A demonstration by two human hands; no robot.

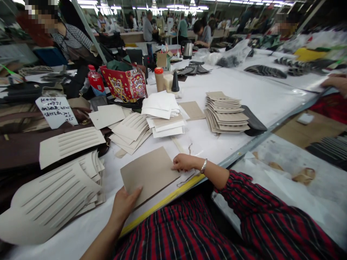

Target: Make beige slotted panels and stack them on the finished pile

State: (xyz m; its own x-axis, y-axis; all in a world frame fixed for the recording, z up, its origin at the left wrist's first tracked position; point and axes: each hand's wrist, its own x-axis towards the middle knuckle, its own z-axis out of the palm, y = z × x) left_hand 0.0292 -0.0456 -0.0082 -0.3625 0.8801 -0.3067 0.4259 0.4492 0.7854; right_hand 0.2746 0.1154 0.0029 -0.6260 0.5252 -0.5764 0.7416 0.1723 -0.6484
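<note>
A flat grey-brown cardboard panel (150, 175) is held at the near edge of the white table. My left hand (125, 202) grips its lower left corner, thumb on top and the fingers hidden beneath. At the panel's right edge, my right hand (185, 162) pinches it with curled fingers; a silver bracelet circles that wrist. Beyond the panel lie a fanned stack of slotted cream cards (131, 130) and a pile of white cards (162, 106). Large slotted cream pieces (58, 195) are heaped to the left.
Stacked curved tan pieces (226, 113) lie at the right beside a black piece (253, 121). Farther back stand a red patterned bag (124, 83), a red-capped bottle (96, 81), an orange-lidded cup (159, 79) and a black cone (175, 82). A person's hand (336, 85) shows at far right.
</note>
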